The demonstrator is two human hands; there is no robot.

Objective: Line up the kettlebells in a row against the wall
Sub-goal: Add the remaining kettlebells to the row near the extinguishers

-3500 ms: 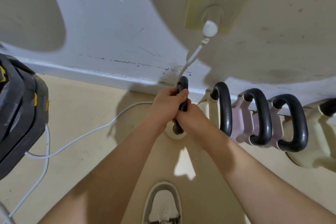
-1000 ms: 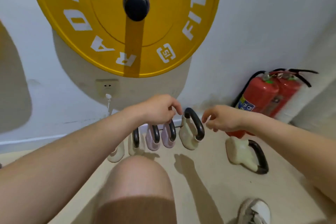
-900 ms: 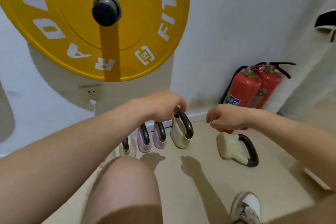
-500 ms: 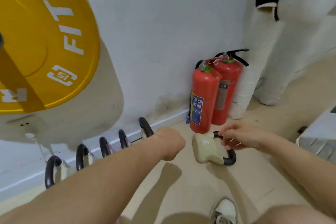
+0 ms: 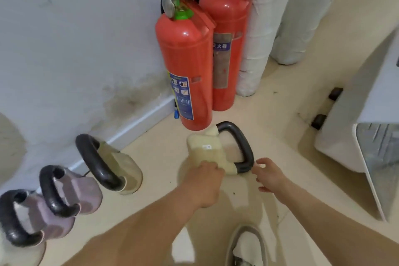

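- Step in hand: fetching the last stray, a cream kettlebell with a black loop handle [image 5: 207, 153], which lies tipped on its side on the floor, just beside two red fire extinguishers [image 5: 185, 67] and apart from the row.
- The left hand [image 5: 205, 185] rests on its body, fingers curled; whether that grip is closed on it I cannot tell.
- The right hand [image 5: 269, 176] hovers near the handle, fingers spread, holding nothing.
- Standing against the wall [image 5: 75, 39]: another cream kettlebell [image 5: 114, 165] and mauve kettlebells [image 5: 71, 192].
- Next, probably: seize the handle, right the bell, and set it next to the upright cream one.
- Writing: the extinguisher labels carry Chinese characters, too blurred to read.

2 red extinguishers [image 5: 195, 65] by wall [image 5: 75, 39]
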